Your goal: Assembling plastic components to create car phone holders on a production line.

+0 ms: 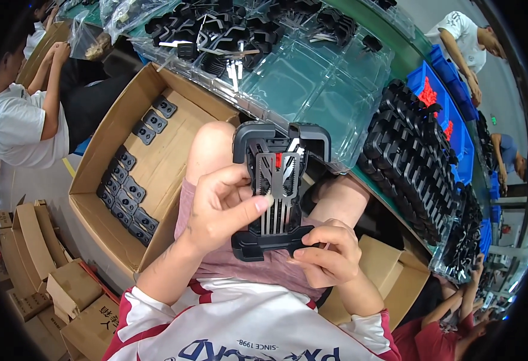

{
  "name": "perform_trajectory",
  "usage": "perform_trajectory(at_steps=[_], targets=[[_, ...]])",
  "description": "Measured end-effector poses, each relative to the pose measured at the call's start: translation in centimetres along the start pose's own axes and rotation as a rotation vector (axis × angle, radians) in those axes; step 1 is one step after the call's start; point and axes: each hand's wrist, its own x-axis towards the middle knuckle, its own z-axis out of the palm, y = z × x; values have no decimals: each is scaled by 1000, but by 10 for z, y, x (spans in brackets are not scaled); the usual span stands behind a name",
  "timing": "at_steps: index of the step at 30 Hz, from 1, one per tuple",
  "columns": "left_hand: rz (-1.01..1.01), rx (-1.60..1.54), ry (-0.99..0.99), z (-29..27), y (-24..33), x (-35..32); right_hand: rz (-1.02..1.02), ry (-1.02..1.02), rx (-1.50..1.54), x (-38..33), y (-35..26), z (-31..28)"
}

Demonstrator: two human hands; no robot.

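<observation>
Above my lap I hold a black phone-holder-like bracket with metal slide plates and a small red piece near its upper middle. My left hand grips its left side, the thumb pressed on the metal plate. At the lower right corner, my right hand pinches the bracket's black bottom jaw between thumb and fingers. Two black arms spread at the bracket's top. Its back is hidden from me.
A cardboard box with several black plates stands at left. Ahead, the green bench carries clear plastic trays and black parts. Stacked brackets and blue bins with red pieces are at right. Other people work nearby.
</observation>
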Motion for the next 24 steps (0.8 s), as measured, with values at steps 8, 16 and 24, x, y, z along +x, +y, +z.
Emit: perform_trajectory(at_steps=[8,16,24], targets=[[-44,13,-52,-8,-3,-5,17,-101,-196,7,-7,-2],[10,-19,26,-6,-15,-10,-17,-268,-573,22,-20,10],[113,-162,163,11,-14,0,-120,-149,-562,14,-16,12]])
